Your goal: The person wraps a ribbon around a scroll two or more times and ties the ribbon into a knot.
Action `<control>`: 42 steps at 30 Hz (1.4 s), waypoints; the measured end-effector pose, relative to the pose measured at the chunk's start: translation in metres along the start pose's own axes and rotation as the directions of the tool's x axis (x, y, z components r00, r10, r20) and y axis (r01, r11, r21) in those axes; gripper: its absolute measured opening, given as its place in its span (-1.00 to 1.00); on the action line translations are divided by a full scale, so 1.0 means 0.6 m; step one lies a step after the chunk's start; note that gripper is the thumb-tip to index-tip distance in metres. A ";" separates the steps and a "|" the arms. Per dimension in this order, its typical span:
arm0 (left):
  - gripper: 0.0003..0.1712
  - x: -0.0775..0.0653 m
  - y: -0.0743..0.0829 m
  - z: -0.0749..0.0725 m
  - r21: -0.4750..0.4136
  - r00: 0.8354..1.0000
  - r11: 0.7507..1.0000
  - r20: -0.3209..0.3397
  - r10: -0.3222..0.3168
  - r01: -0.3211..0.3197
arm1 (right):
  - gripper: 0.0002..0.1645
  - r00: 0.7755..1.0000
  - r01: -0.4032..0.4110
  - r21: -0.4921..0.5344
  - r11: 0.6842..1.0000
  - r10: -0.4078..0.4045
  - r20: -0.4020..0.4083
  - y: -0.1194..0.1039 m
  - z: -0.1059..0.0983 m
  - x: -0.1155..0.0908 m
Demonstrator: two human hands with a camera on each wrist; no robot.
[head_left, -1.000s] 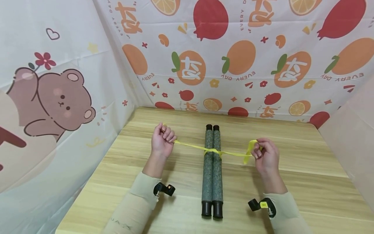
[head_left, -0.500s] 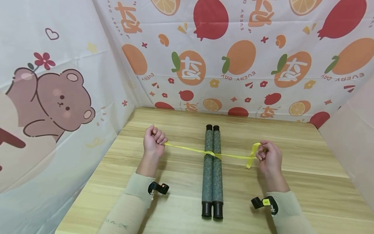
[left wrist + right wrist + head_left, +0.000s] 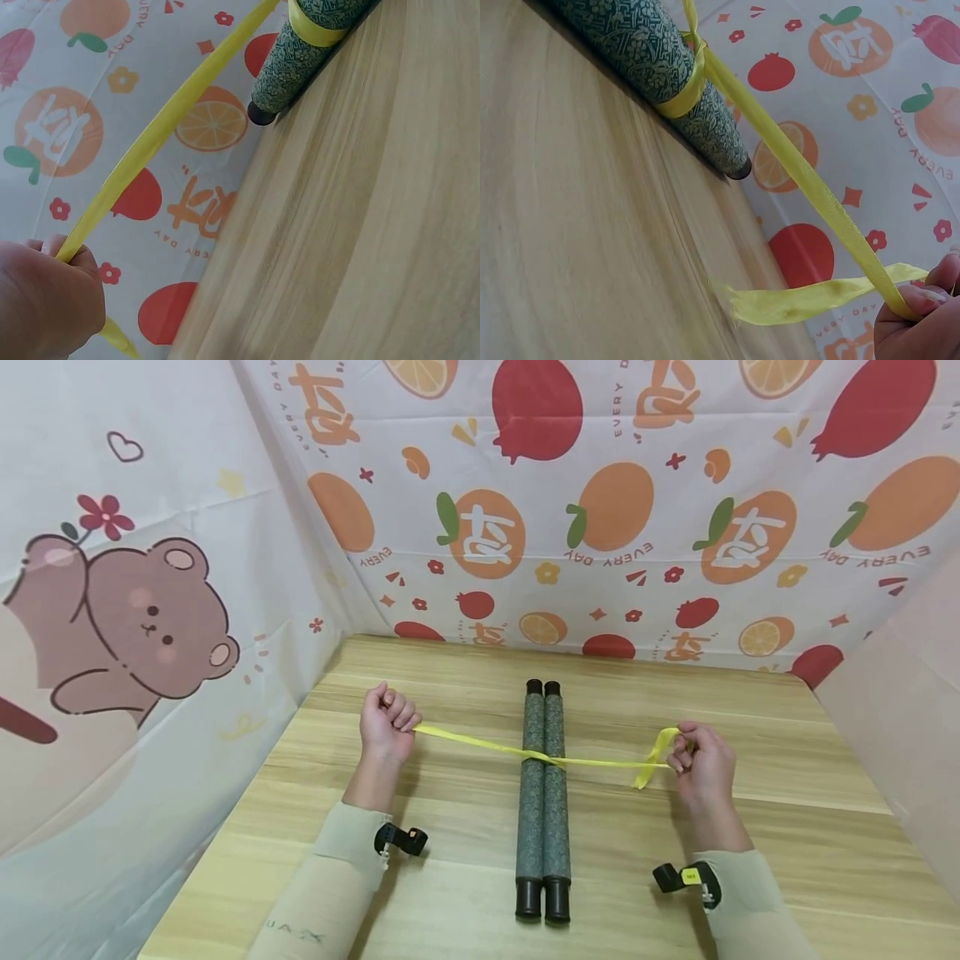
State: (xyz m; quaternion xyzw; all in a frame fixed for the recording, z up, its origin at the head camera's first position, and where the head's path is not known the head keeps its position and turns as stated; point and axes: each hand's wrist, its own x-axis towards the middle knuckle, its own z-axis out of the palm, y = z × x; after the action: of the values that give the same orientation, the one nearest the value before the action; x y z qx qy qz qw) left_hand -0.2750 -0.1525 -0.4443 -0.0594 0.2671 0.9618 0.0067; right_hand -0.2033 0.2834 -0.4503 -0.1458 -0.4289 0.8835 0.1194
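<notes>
Two halves of a rolled scroll (image 3: 532,818), green patterned with dark end knobs, lie side by side on the wooden table, pointing away from me. A yellow ribbon (image 3: 472,742) passes round both rolls and crosses over itself on top, above their middle. My left hand (image 3: 386,727) grips one end, drawn taut to the left; a short tail pokes out below the fist in the left wrist view. On the right, my right hand (image 3: 703,768) pinches the other end between thumb and fingers, and a loose tail (image 3: 802,300) of ribbon hangs from it.
The wooden table (image 3: 450,877) reaches back to a fruit-printed cloth (image 3: 600,585). A bear-printed cloth (image 3: 150,618) hangs at the left, and a plain pale panel (image 3: 892,710) stands at the right.
My left hand has moved left and my right hand slightly right. The ribbon between them is stretched straighter, and its crossing over the rolls looks tighter and flatter. The rolls stay in place.
</notes>
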 end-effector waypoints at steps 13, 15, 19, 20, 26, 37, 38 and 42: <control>-0.40 -0.003 0.007 -0.018 0.007 1.000 1.000 -0.010 0.012 -0.012 | -0.63 0.999 -0.024 -0.041 0.999 0.025 0.020 -0.001 -0.027 -0.001; -0.40 -0.003 0.008 -0.018 0.011 1.000 1.000 -0.017 0.013 -0.013 | -0.63 0.999 -0.037 -0.048 0.998 0.039 0.026 -0.001 -0.033 0.000; -0.41 -0.002 0.010 -0.016 0.014 0.999 1.000 -0.036 0.012 -0.011 | -0.61 0.998 -0.058 -0.056 0.997 0.060 0.035 -0.001 -0.043 0.000; -0.41 -0.001 0.010 -0.016 0.012 0.999 1.000 -0.041 0.010 -0.009 | -0.61 0.998 -0.059 -0.059 0.996 0.061 0.034 -0.001 -0.044 0.000; -0.41 0.001 0.009 -0.022 0.021 0.999 1.000 -0.043 0.002 -0.001 | -0.61 0.998 -0.065 -0.066 0.996 0.067 0.019 -0.005 -0.048 -0.003; -0.43 0.004 0.008 -0.026 0.076 0.998 0.997 -0.064 0.019 -0.014 | -0.68 0.997 -0.041 -0.087 0.995 0.035 -0.069 -0.012 -0.050 -0.001; -0.44 0.004 0.008 -0.025 0.081 0.997 0.997 -0.071 0.021 -0.015 | -0.69 0.996 -0.038 -0.098 0.994 0.029 -0.087 -0.013 -0.049 -0.001; -0.51 0.004 0.012 -0.021 0.086 0.995 0.996 -0.101 0.022 -0.013 | -0.69 0.987 -0.028 -0.146 0.989 0.004 -0.161 -0.015 -0.049 -0.001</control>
State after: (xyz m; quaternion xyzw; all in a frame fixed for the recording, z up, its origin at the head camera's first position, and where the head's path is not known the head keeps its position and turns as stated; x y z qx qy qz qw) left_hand -0.2764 -0.1649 -0.4515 -0.1058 0.3084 0.9453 -0.0130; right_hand -0.1917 0.3098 -0.4605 -0.2283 -0.4808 0.8357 0.1353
